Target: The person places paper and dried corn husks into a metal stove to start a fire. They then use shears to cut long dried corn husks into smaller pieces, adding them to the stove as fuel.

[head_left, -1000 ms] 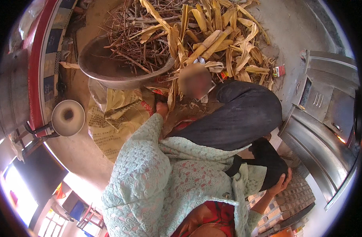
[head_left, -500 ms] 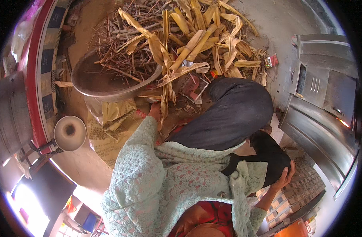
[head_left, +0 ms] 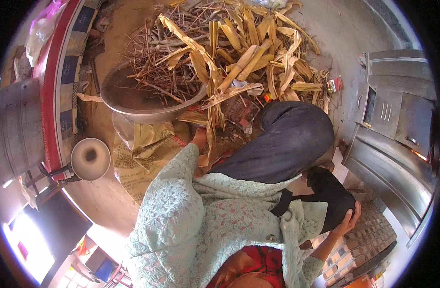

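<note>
In the head view, the left hand (head_left: 199, 138) was seen beside a long, tan dried husk strip (head_left: 211, 128) below the twig pile (head_left: 169, 72); its grip could not be told. A black-trousered knee (head_left: 338, 207) was cupped by the right hand (head_left: 345, 224), fingers spread.

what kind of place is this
Likely a home kitchen or stove room: a metal stove with an orange glow, heaped twigs and dry corn husks, and a wide metal basin.

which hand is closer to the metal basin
Left. The left hand is just below the metal basin in the picture; the right hand is farther off, on the knee.
</note>
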Action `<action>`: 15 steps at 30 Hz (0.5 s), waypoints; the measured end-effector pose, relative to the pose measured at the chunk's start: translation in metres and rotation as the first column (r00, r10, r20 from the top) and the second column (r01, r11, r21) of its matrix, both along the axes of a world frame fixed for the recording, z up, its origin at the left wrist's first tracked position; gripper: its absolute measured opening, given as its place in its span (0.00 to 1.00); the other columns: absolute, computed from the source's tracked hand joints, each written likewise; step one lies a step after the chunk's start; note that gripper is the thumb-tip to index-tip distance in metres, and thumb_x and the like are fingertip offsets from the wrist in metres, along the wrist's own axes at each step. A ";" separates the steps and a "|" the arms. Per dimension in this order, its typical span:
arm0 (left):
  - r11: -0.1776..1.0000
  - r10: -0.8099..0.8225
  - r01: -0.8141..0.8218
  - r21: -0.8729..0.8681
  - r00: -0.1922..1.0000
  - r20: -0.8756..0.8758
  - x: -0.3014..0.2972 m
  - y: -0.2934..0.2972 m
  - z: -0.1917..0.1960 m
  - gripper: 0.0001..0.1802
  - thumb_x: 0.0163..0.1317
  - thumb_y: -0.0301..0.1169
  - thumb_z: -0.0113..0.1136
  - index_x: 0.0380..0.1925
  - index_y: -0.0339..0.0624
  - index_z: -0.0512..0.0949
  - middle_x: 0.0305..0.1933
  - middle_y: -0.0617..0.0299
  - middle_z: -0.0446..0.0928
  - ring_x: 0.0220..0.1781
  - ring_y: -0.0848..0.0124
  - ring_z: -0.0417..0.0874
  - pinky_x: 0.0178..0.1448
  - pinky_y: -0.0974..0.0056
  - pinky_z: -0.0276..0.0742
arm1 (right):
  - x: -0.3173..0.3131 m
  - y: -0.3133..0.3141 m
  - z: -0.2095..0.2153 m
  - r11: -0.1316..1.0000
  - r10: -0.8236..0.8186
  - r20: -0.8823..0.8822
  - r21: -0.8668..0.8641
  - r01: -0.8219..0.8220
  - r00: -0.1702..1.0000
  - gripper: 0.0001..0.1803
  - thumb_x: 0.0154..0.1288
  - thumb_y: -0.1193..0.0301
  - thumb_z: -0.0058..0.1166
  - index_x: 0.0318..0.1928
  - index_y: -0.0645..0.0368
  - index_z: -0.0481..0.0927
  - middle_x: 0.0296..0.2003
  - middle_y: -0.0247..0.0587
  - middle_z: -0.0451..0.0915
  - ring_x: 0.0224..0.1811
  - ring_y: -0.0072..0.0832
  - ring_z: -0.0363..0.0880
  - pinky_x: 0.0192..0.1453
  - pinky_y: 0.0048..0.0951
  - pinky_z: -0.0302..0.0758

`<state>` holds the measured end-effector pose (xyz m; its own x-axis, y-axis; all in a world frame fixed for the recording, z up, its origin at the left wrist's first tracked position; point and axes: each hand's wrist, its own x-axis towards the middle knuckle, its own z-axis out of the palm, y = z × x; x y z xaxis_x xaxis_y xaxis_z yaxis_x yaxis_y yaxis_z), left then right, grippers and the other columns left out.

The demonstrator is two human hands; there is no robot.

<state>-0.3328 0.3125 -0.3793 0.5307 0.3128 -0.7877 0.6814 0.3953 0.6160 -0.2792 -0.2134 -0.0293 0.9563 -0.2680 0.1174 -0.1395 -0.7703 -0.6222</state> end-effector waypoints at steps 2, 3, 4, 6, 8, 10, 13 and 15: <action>0.925 -0.222 0.181 0.333 0.971 0.088 -0.012 0.006 0.002 0.12 0.60 0.30 0.54 0.41 0.38 0.80 0.35 0.54 0.81 0.33 0.68 0.80 0.36 0.59 0.73 | 0.001 -0.003 0.000 1.000 0.014 0.001 -0.003 -0.014 1.000 0.20 0.66 0.64 0.45 0.54 0.62 0.74 0.57 0.46 0.71 0.62 0.39 0.65 0.68 0.40 0.56; 0.761 -0.412 0.269 0.590 0.903 0.121 -0.028 0.016 -0.018 0.12 0.59 0.30 0.54 0.41 0.39 0.80 0.35 0.54 0.81 0.33 0.69 0.80 0.35 0.60 0.73 | 0.004 -0.004 0.001 1.000 0.028 0.002 -0.003 -0.028 1.000 0.20 0.67 0.64 0.44 0.54 0.62 0.74 0.57 0.46 0.71 0.62 0.40 0.65 0.67 0.40 0.56; 0.909 -0.260 0.234 0.345 0.965 0.032 -0.022 0.016 -0.006 0.13 0.59 0.30 0.53 0.41 0.38 0.80 0.35 0.53 0.82 0.34 0.68 0.81 0.35 0.61 0.74 | 0.004 -0.005 -0.002 1.000 0.025 0.004 -0.002 -0.025 1.000 0.20 0.67 0.64 0.44 0.54 0.62 0.74 0.57 0.46 0.71 0.61 0.40 0.66 0.67 0.40 0.57; 0.978 -0.135 0.154 0.141 0.981 -0.139 -0.014 0.022 0.024 0.14 0.58 0.31 0.52 0.40 0.37 0.80 0.35 0.51 0.82 0.35 0.66 0.82 0.36 0.61 0.75 | 0.005 -0.004 -0.004 1.000 0.021 0.004 0.005 -0.021 1.000 0.20 0.67 0.64 0.44 0.54 0.62 0.74 0.56 0.47 0.71 0.61 0.40 0.66 0.67 0.39 0.57; 0.955 -0.209 0.241 0.175 0.961 -0.180 -0.014 0.029 0.044 0.13 0.57 0.30 0.52 0.39 0.36 0.80 0.36 0.50 0.82 0.36 0.63 0.82 0.39 0.59 0.75 | 0.007 -0.004 -0.004 1.000 0.021 -0.004 -0.012 -0.021 1.000 0.20 0.67 0.65 0.44 0.54 0.63 0.74 0.56 0.47 0.71 0.60 0.39 0.67 0.67 0.39 0.57; 0.858 -0.316 0.328 0.396 0.944 -0.098 -0.007 0.028 0.088 0.15 0.56 0.28 0.54 0.44 0.37 0.77 0.36 0.49 0.80 0.36 0.63 0.82 0.38 0.60 0.77 | 0.005 -0.004 -0.005 0.999 0.010 -0.015 -0.035 -0.011 1.000 0.20 0.67 0.65 0.44 0.55 0.63 0.74 0.56 0.47 0.72 0.60 0.39 0.67 0.67 0.39 0.58; 0.664 -0.320 0.217 0.716 0.947 0.010 -0.017 0.029 0.093 0.17 0.55 0.26 0.55 0.46 0.36 0.74 0.37 0.49 0.79 0.36 0.61 0.82 0.41 0.60 0.77 | 0.011 -0.004 -0.001 0.997 0.030 -0.023 -0.067 -0.031 0.999 0.20 0.67 0.65 0.44 0.55 0.63 0.74 0.56 0.47 0.72 0.60 0.39 0.67 0.67 0.39 0.58; 0.583 -0.335 0.178 0.793 0.941 0.035 -0.006 0.023 0.131 0.20 0.51 0.26 0.60 0.47 0.38 0.72 0.43 0.49 0.77 0.44 0.56 0.80 0.49 0.58 0.75 | 0.010 -0.006 -0.003 0.996 0.052 -0.012 -0.079 -0.052 0.999 0.20 0.67 0.65 0.44 0.55 0.63 0.74 0.56 0.47 0.71 0.60 0.39 0.67 0.67 0.39 0.58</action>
<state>-0.3384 0.3358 -0.2480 0.7808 0.5874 -0.2127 0.5354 -0.4537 0.7124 -0.2694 -0.2197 -0.0326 0.9699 -0.2081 0.1268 -0.1037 -0.8235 -0.5578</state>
